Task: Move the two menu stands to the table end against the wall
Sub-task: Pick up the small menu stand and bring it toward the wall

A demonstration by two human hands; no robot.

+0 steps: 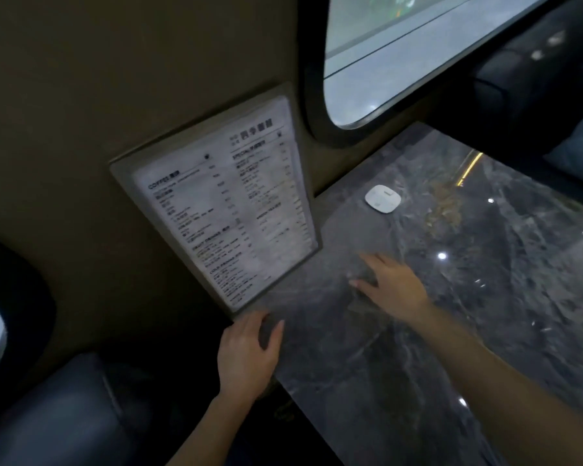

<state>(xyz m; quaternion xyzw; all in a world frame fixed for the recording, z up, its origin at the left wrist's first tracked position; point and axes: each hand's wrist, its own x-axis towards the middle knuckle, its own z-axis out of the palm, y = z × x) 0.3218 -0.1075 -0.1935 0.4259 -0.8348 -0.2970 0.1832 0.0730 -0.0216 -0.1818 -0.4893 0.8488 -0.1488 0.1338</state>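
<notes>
Our left hand (248,356) curls loosely over the near corner of the marble table (435,314), thumb on top, gripping nothing; our right hand (389,285) lies flat and spread on the stone, fingers apart, also empty. Just beyond them the menu stand (221,203) stands at the table end, leaning back against the wall (115,95) — a flat framed sheet of printed listings. We see one panel only; whether the second stand sits behind it we cannot tell.

It looks light and stiff, likely glossy plastic and slick to the touch, so we would take it by both side edges rather than the face. Tall and thin, it could tip forward if nudged at the top.

A small white disc (383,198) lies further along beneath the rounded window (401,55), well apart from the stand. The polished surface between is open — yet the near table edge drops to a dark seat (64,415) just beside our left hand.
</notes>
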